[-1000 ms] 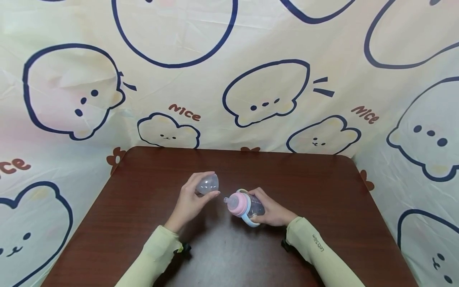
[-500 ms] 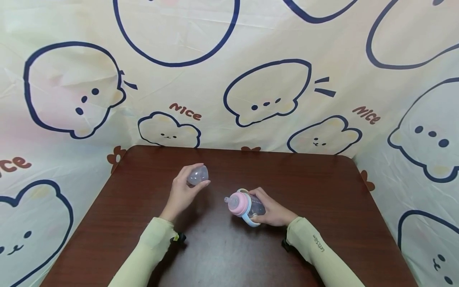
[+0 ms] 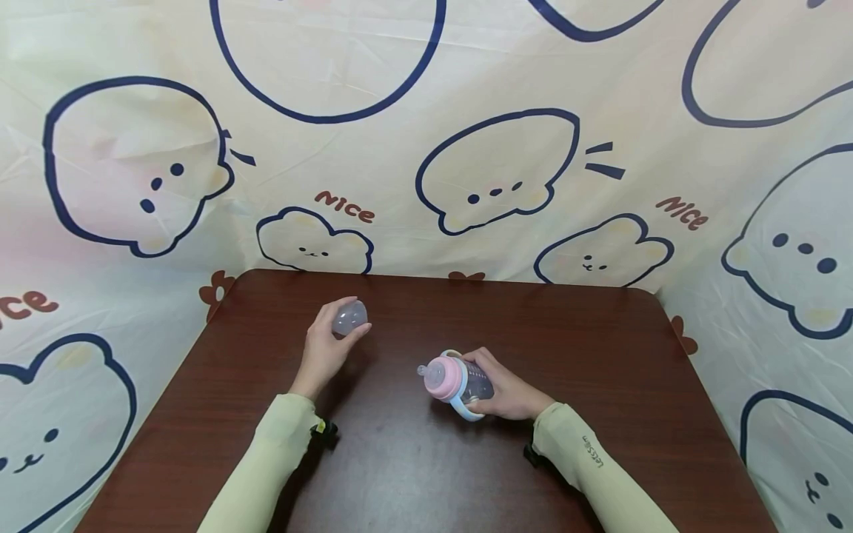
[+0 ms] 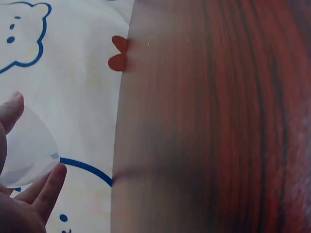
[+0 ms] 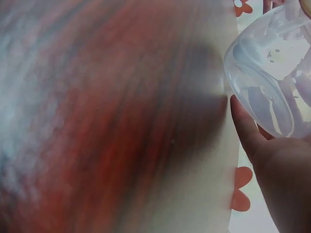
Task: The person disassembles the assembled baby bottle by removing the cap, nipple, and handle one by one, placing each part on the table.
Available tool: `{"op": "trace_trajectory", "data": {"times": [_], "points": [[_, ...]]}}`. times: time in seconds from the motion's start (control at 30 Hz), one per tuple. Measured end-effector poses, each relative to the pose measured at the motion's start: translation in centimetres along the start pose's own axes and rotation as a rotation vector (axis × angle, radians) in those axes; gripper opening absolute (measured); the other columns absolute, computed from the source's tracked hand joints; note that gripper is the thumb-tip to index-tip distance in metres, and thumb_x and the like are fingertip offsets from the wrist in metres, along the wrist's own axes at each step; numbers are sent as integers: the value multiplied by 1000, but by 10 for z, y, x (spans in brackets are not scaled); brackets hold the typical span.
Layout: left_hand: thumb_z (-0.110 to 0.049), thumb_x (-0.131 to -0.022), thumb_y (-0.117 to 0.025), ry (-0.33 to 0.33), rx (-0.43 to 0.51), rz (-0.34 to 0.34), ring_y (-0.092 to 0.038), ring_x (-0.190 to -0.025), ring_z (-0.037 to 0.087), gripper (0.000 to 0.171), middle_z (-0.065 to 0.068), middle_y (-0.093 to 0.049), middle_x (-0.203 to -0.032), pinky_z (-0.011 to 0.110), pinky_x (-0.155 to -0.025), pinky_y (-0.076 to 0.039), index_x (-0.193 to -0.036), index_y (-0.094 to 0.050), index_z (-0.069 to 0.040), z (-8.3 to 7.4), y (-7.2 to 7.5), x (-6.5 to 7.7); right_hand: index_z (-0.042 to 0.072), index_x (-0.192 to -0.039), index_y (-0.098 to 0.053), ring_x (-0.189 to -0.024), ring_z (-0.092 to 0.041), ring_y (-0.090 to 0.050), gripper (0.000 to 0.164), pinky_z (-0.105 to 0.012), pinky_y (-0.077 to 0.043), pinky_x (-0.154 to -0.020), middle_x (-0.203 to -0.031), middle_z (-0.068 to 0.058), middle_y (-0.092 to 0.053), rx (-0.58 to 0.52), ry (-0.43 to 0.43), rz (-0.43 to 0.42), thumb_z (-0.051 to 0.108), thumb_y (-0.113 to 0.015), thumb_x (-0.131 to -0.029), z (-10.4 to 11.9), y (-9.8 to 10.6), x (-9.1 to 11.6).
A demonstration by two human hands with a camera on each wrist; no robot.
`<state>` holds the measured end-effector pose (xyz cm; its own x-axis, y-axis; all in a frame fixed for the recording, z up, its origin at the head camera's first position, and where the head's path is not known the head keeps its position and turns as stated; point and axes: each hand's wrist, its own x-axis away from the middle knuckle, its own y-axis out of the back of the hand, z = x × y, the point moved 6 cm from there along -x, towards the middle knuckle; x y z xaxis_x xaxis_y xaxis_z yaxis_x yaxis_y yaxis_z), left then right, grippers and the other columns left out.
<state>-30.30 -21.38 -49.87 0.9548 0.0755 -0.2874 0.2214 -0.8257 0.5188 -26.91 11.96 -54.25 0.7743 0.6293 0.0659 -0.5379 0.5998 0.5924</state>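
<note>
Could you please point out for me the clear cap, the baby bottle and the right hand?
Clear cap (image 3: 349, 317), head view: middle of its domed shell.
Baby bottle (image 3: 453, 378), head view: its pink collar.
Right hand (image 3: 509, 390), head view: middle of the hand.

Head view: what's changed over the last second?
The left hand has carried the clear cap leftward and up the picture, farther from the bottle. Nothing was newly gripped or let go. The right hand and the bottle it holds stayed put.
</note>
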Motion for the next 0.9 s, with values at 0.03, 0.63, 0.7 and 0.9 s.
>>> {"op": "trace_trajectory", "data": {"times": [0.03, 0.63, 0.7, 0.9], "points": [[-37, -90, -82, 6, -1, -2, -57, -125, 36, 62, 8, -54, -143, 60, -99, -54, -145, -55, -26, 2, 1, -1, 27, -143, -43, -126, -17, -45, 74, -40, -42, -102, -136, 6, -41, 2, 0, -1, 18, -84, -82, 0, 0, 0], [-37, -89, -83, 100, -8, -14, -54, -128, 38, 66, 13, -55, -144, 62, -105, -49, -145, -53, -22, 29, 10, -21, 25, -145, -42, -126, -20, -44, 74, -40, -43, -101, -137, 3, -41, -11, 2, 7, 19, -83, -84, -1, 2, 1], [-36, -88, -83, 111, -10, -8, -53, -129, 39, 67, 14, -55, -144, 63, -105, -50, -145, -52, -20, 30, 11, -23, 27, -145, -42, -127, -19, -44, 75, -41, -44, -101, -137, 4, -41, -13, -4, 8, 18, -84, -84, -1, 2, 0], [-35, -88, -85, 120, -11, -6, -52, -129, 40, 66, 14, -55, -144, 65, -102, -50, -143, -52, -18, 33, 14, -28, 28, -144, -42, -128, -19, -43, 76, -43, -44, -102, -136, 5, -41, -23, -10, 14, 17, -85, -83, -1, 2, 0]]}}
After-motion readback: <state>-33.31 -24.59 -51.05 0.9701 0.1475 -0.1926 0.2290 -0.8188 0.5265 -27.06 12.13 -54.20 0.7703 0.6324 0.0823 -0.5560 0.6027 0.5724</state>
